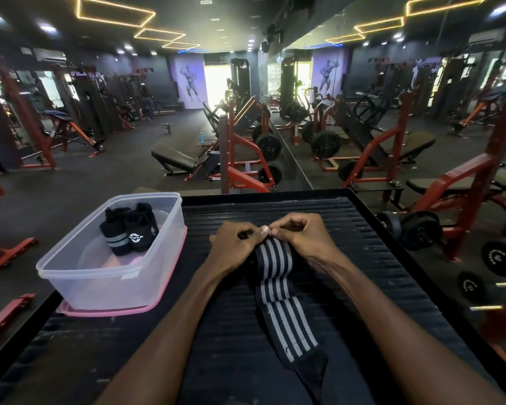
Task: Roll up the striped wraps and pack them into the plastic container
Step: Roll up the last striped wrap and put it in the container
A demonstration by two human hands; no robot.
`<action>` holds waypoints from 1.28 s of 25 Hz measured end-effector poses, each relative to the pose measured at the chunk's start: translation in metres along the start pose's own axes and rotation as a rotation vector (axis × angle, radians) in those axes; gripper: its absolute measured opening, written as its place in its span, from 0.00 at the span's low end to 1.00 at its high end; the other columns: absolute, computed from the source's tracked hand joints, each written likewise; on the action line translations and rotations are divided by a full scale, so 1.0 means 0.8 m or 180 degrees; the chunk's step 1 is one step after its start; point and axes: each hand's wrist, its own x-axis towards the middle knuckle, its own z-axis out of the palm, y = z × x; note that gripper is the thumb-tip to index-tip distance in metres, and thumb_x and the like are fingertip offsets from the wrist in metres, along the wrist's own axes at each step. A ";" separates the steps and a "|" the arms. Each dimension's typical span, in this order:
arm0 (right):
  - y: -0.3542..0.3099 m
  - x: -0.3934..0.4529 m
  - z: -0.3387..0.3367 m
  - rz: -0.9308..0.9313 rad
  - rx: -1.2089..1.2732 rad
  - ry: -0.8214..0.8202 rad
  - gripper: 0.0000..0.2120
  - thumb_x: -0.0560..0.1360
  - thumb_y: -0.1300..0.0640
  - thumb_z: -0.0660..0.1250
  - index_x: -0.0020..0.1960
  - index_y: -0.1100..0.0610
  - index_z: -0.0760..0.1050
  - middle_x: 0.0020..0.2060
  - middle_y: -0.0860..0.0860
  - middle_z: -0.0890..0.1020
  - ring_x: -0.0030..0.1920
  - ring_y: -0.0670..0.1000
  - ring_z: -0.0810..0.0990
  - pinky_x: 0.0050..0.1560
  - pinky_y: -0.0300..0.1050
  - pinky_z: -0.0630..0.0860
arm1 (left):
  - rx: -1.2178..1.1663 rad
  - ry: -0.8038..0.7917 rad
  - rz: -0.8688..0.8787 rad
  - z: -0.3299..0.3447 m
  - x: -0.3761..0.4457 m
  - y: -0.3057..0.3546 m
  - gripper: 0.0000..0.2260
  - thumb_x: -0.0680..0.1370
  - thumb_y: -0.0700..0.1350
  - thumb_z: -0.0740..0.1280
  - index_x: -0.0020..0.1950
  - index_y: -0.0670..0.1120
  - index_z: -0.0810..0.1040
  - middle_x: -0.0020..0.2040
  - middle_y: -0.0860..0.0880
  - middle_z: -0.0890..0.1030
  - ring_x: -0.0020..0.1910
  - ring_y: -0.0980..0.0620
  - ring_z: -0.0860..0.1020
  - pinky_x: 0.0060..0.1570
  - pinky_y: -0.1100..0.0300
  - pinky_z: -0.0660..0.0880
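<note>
Both my left hand (234,244) and right hand (300,235) pinch the striped wrap's (278,276) far end to start a tight roll, the plastic container (100,276) waiting at left on the desk (362,258).

A dim gym hall seen past the far edge of a black ribbed table (348,217).

Red-framed machines (240,159) and black benches (173,156) stand on dark flooring (105,171); a wall mirror (392,92) runs beyond the table's right edge, with dumbbells (421,229) just beside that edge. Yellow outline lights (114,11) cross the black ceiling, and a bright doorway (216,83) glares beside a purple bodybuilder mural (190,80).
</note>
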 end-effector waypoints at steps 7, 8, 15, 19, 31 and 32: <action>0.007 0.003 -0.002 0.0083 -0.0405 -0.0217 0.07 0.72 0.64 0.75 0.47 0.54 0.84 0.44 0.55 0.86 0.50 0.55 0.85 0.56 0.50 0.81 | -0.0554 -0.0014 -0.0113 -0.002 0.000 0.001 0.01 0.75 0.48 0.74 0.44 0.52 0.84 0.41 0.55 0.84 0.41 0.58 0.80 0.45 0.62 0.73; 0.005 0.002 -0.002 0.0044 -0.0386 -0.0238 0.06 0.73 0.65 0.74 0.47 0.55 0.85 0.44 0.54 0.87 0.49 0.54 0.85 0.55 0.49 0.82 | -0.0617 -0.0019 -0.0091 -0.002 -0.001 0.002 0.01 0.75 0.47 0.74 0.44 0.53 0.84 0.41 0.55 0.84 0.41 0.59 0.80 0.45 0.63 0.72; -0.004 0.000 -0.001 0.0155 0.0413 -0.0077 0.11 0.70 0.74 0.71 0.44 0.60 0.84 0.43 0.56 0.87 0.47 0.51 0.85 0.56 0.47 0.81 | -0.1035 -0.0002 -0.0007 -0.001 -0.004 0.009 0.03 0.76 0.44 0.73 0.48 0.50 0.85 0.44 0.53 0.86 0.45 0.59 0.83 0.46 0.69 0.76; 0.000 0.003 -0.002 0.0113 0.0225 -0.0096 0.04 0.73 0.65 0.73 0.44 0.57 0.85 0.46 0.56 0.87 0.52 0.56 0.85 0.59 0.50 0.80 | -0.1109 0.0114 0.0150 -0.001 -0.003 0.009 0.05 0.75 0.42 0.74 0.50 0.48 0.85 0.47 0.54 0.85 0.49 0.62 0.82 0.49 0.71 0.74; 0.000 0.003 -0.002 0.0175 -0.0024 -0.0119 0.05 0.76 0.61 0.72 0.51 0.60 0.84 0.47 0.55 0.86 0.52 0.53 0.85 0.58 0.49 0.80 | -0.1871 0.0274 -0.0010 0.009 0.000 0.012 0.10 0.74 0.35 0.73 0.48 0.50 0.85 0.49 0.55 0.86 0.53 0.57 0.82 0.50 0.66 0.77; 0.001 0.003 -0.003 0.0161 -0.0027 -0.0065 0.05 0.76 0.62 0.72 0.51 0.60 0.84 0.47 0.56 0.86 0.51 0.53 0.85 0.58 0.50 0.80 | -0.1832 0.0232 -0.0014 0.010 0.000 0.011 0.11 0.74 0.36 0.74 0.49 0.51 0.85 0.50 0.55 0.85 0.54 0.57 0.82 0.52 0.65 0.77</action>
